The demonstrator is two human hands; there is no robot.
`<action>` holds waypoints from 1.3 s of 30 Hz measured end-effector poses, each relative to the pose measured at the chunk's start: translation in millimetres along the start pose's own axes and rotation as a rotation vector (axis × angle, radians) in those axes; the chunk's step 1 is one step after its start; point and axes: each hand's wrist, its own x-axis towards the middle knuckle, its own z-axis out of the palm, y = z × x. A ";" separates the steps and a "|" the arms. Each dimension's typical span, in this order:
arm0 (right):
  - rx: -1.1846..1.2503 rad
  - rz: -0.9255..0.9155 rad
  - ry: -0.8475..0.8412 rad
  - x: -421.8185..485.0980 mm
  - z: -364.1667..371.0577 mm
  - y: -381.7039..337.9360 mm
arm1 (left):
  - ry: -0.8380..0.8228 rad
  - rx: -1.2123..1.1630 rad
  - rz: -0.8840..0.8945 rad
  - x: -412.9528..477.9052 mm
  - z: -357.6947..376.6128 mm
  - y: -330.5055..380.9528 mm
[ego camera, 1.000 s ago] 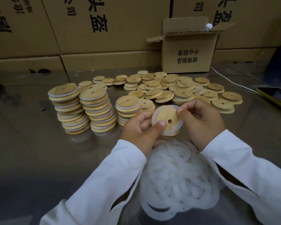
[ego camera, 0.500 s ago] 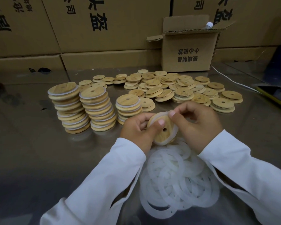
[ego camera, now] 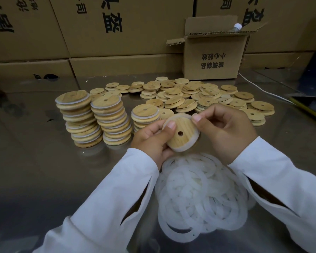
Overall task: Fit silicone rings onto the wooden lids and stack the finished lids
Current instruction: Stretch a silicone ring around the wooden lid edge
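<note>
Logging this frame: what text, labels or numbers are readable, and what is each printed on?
"玻璃制品": front of the small open carton, upside down.
"小心轻放": same face, upside down.
"盔": big cartons behind, upside down; neighbouring characters cut off by the frame.
"公司": same cartons, smaller, upside down, partly cut off.
No print shows on the wooden lids or silicone rings.

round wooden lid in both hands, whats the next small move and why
Probably the right hand should press the translucent white silicone ring down at the far edge it pinches. The left hand grips the round wooden lid, and the ring shows along its near rim.
</note>
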 end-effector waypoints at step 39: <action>-0.170 -0.055 -0.013 -2.7 -3.6 1.2 | 0.043 0.341 0.186 -3.3 -1.7 -0.4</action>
